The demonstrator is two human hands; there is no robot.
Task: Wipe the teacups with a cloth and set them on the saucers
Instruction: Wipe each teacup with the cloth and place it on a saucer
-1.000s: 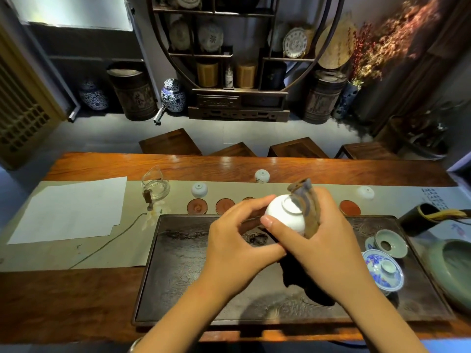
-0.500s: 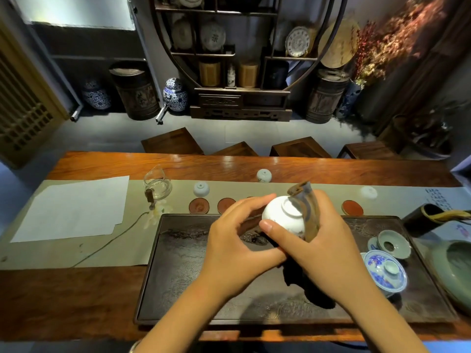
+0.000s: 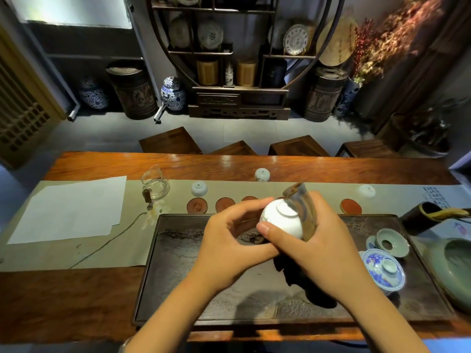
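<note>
A white teacup (image 3: 283,221) is held above the dark tea tray (image 3: 178,276), its foot ring turned up toward me. My left hand (image 3: 229,248) curls its fingers round the cup's left side. My right hand (image 3: 313,248) grips a brown cloth (image 3: 304,207) against the cup's right side, thumb pressed on the cup's front. Behind the tray runs a row of round reddish saucers (image 3: 197,205) (image 3: 225,204) (image 3: 351,206); part of the row is hidden by my hands. Three more white cups stand upside down beyond them (image 3: 199,188) (image 3: 262,174) (image 3: 366,191).
A glass pitcher (image 3: 155,186) and a white paper sheet (image 3: 71,210) lie to the left on the runner. At the tray's right are a blue-and-white lidded bowl (image 3: 383,270), a celadon strainer (image 3: 389,242) and a large green basin (image 3: 456,266). Wooden stools stand past the table.
The cup has turned slightly between my hands and the cloth has shifted along its side. The view has drifted a little.
</note>
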